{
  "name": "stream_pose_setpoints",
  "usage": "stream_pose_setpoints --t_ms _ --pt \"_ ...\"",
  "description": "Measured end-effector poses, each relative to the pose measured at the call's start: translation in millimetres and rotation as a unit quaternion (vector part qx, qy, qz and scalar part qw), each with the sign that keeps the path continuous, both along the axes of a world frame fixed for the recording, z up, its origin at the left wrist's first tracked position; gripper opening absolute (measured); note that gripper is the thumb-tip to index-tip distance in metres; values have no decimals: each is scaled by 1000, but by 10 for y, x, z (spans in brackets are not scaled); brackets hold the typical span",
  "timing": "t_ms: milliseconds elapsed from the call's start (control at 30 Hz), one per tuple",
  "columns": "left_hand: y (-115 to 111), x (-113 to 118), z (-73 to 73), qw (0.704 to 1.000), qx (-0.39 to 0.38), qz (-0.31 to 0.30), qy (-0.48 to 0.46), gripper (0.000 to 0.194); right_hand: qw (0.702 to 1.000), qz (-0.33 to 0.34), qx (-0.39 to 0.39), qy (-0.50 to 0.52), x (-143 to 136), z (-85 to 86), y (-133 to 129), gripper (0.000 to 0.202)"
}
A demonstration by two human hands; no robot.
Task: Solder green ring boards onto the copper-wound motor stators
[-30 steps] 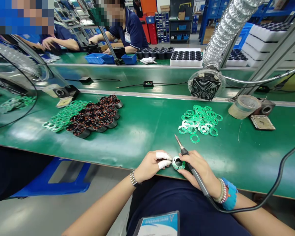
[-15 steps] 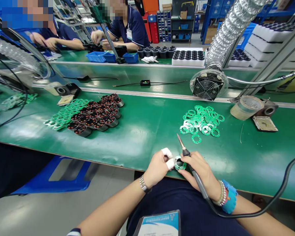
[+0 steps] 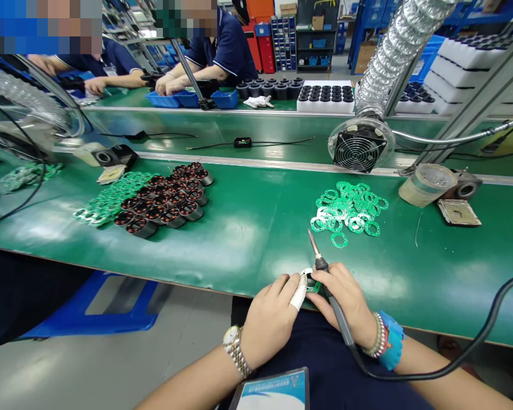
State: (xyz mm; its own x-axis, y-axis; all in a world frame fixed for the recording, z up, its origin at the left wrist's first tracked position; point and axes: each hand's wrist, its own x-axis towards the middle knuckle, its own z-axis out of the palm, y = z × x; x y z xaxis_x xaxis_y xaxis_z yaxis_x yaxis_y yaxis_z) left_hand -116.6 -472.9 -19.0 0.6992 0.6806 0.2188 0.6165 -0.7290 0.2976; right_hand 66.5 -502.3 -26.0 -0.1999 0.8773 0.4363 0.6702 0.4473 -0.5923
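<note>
My right hand (image 3: 350,304) grips a soldering iron (image 3: 338,319), its bare tip pointing up and away over the table. The thumb and a finger of that hand also hold the right side of a green ring-shaped circuit board (image 3: 314,288) with a dark centre, near the table's front edge. My left hand (image 3: 273,316) is closed at the board's left side, with white wrapping on its fingertips; the back of the hand hides part of the grip. Beyond the iron's tip lies a loose pile of similar green ring boards (image 3: 350,206).
Copper-wound motor stators (image 3: 166,199) stand grouped at left beside rows of green boards (image 3: 111,199). A fan on a foil duct (image 3: 359,149) hangs behind the pile. A tub (image 3: 427,185) and a sponge tray (image 3: 458,212) sit right. The iron's cable (image 3: 491,319) loops right. Two co-workers sit opposite.
My left hand has turned so its back faces up, and its fingers have moved onto the board's left side. My right hand keeps the iron and board nearly in place.
</note>
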Motion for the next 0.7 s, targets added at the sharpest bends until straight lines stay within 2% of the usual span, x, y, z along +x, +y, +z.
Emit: stream_pose_setpoints --t_ms 133,233,267,333,433,533,700 --pt "75 15 72 990 -114 18 -77 42 998 -17 -16 56 95 31 -3 31" --pt "79 102 16 984 -131 75 -97 67 994 -42 -36 93 182 19 4 25" --pt "76 141 -15 982 -132 88 -100 69 993 -42 -44 97 200 9 7 24" --pt "78 208 -70 978 -144 99 -116 61 992 -35 -62 105 216 -8 12 24" --pt "109 231 -99 967 -188 93 -144 50 989 -25 -89 119 207 -9 9 23" --pt "155 165 -82 955 -248 83 -142 53 986 -25 -99 135 201 1 -6 22" --pt "216 48 -72 947 -293 56 -121 55 991 6 -53 122 214 -28 -11 22"
